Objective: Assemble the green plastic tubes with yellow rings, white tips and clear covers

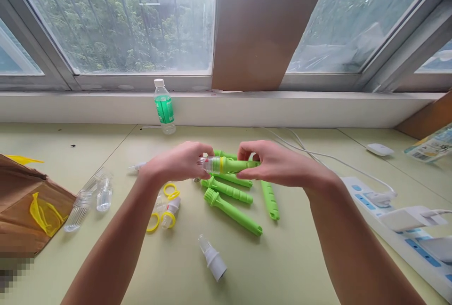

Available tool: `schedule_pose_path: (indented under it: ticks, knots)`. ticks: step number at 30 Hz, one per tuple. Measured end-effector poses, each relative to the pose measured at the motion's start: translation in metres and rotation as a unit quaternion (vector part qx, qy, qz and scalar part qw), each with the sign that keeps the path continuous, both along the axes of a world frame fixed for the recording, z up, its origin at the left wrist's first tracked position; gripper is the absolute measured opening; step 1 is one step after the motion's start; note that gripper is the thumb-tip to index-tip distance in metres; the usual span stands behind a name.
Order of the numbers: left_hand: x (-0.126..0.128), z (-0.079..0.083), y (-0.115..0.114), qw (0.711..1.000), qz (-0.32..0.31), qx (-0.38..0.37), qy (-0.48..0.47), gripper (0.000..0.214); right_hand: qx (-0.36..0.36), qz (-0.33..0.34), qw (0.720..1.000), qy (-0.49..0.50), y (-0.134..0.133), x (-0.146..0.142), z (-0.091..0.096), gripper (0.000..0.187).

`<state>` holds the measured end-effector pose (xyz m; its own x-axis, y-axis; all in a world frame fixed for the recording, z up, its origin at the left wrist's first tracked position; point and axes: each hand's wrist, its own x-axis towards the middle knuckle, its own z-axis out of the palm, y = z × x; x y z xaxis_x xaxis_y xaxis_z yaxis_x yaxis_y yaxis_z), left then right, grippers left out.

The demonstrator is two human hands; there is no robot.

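Seemingly, over the table (282, 267), in front of the water bottle (164, 107), the person is joining two parts: the right hand (278, 166) is gripping a green handle (240, 165), the left hand (176, 161) is pinching a clear cap (211, 164) at its end; seating it is calling for straight alignment.

I see my left hand (178, 161) and right hand (273, 164) gripping one green tube (235, 165) with a clear cap (211, 164) above the table (300, 258).

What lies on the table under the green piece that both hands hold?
Loose green handles lie there. The green piece, the left hand and the right hand hide parts of them.
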<state>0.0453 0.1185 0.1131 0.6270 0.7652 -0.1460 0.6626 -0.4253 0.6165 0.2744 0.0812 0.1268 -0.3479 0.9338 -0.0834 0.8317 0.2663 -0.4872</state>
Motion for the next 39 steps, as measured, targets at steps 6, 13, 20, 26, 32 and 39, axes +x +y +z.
schedule_pose_path:
  ticks: [6,13,20,26,32,39]
  knots:
    - [0.0009,0.0006,-0.0032,1.000,0.008,0.007,0.030,0.019,-0.045,0.031,0.998,-0.005,0.0003,-0.0015,0.0010,0.028]
    - [-0.0032,0.0033,-0.0049,0.999,-0.004,0.024,0.042,0.014,-0.027,0.004,1.000,0.002,-0.0046,-0.0050,-0.0006,0.015]
    - [-0.0050,0.0041,-0.0069,0.999,0.004,0.030,0.039,0.015,-0.027,0.029,0.999,0.002,-0.0052,-0.0074,0.0042,0.025]
    - [-0.0077,0.0047,-0.0073,0.999,-0.006,0.025,0.046,0.016,-0.022,0.002,1.000,0.007,-0.0071,-0.0056,0.0035,0.017]
    - [-0.0049,0.0031,-0.0073,0.998,-0.016,0.024,0.048,0.013,-0.028,0.025,0.999,-0.008,-0.0062,-0.0044,0.0051,0.027]
    - [-0.0056,0.0069,-0.0090,0.999,-0.017,0.019,0.044,0.014,-0.017,0.021,0.999,0.020,-0.0076,-0.0071,0.0055,0.015]
